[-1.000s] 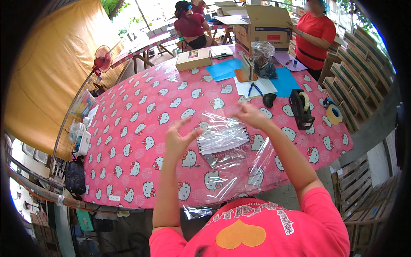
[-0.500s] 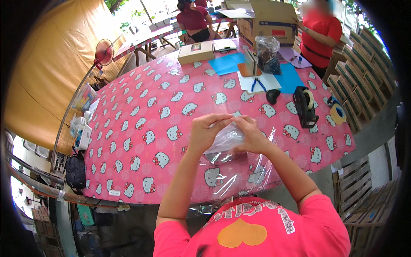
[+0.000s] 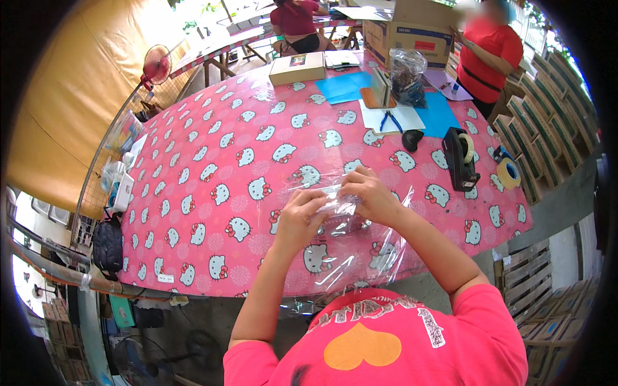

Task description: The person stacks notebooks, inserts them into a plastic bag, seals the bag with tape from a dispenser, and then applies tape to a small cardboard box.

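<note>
Head view, looking down: both hands meet at the near edge of a table [image 3: 212,161] covered in a pink cat-print cloth. The left hand [image 3: 301,217] is curled, fingers pinching a small clear plastic bag [image 3: 338,207] from its left side. The right hand [image 3: 372,193] is likewise closed on the same bag from the right and above, fingertips touching the crumpled film. Under and around the hands lies a stack of clear plastic sheets [image 3: 360,257], spreading to the table's near edge.

Well apart to the right stands a black tape dispenser [image 3: 460,157], with a roll of tape [image 3: 508,172] just right of it. Farther off lie blue paper sheets [image 3: 347,87], pliers on a white sheet [image 3: 389,119] and a flat cardboard box [image 3: 297,67]. At the far right edge a person in a red shirt [image 3: 492,55] stands beside a large cardboard carton [image 3: 409,32].
</note>
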Available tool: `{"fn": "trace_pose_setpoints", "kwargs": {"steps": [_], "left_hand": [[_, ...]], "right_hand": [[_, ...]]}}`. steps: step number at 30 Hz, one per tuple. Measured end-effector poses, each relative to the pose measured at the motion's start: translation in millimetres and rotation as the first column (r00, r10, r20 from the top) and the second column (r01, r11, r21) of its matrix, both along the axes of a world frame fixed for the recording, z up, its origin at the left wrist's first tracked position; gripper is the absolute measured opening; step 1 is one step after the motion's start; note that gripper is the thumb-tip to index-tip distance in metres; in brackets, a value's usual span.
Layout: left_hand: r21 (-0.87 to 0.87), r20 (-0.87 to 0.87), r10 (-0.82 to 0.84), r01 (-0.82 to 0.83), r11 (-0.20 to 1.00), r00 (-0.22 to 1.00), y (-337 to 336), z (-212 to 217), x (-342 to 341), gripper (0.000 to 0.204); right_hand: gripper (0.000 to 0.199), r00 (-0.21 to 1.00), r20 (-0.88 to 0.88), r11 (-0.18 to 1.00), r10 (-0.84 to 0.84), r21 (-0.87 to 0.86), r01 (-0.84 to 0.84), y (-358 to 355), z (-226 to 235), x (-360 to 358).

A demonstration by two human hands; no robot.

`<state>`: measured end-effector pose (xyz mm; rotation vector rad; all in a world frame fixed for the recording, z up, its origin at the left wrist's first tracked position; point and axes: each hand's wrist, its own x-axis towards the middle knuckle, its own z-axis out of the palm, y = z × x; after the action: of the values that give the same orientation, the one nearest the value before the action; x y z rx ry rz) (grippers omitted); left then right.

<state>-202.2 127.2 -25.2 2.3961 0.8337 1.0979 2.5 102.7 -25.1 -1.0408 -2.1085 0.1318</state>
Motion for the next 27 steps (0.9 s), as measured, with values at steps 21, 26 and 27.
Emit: {"fn": "trace_pose_setpoints", "kwargs": {"steps": [21, 26, 27], "left_hand": [[-0.243, -0.038, -0.033, 0.023, 0.970, 0.999, 74.0, -13.0, 20.1, 0.020], [-0.139, 0.133, -0.033, 0.051, 0.989, 0.991, 66.5, 3.7, 24.4, 0.011], [-0.119, 0.070, -0.055, 0.063, 0.991, 0.996, 61.3, -4.3, 20.7, 0.010]], "right_hand": [[0.024, 0.983, -0.060, 0.901, -0.175, -0.412, 0.135, 49.7, -3.6, 18.7], [0.016, 0.985, -0.133, 0.984, -0.108, -0.158, 0.087, 46.1, 10.4, 14.0], [0.015, 0.989, -0.125, 0.991, -0.076, -0.118, 0.061, 39.2, 8.8, 11.6]]}}
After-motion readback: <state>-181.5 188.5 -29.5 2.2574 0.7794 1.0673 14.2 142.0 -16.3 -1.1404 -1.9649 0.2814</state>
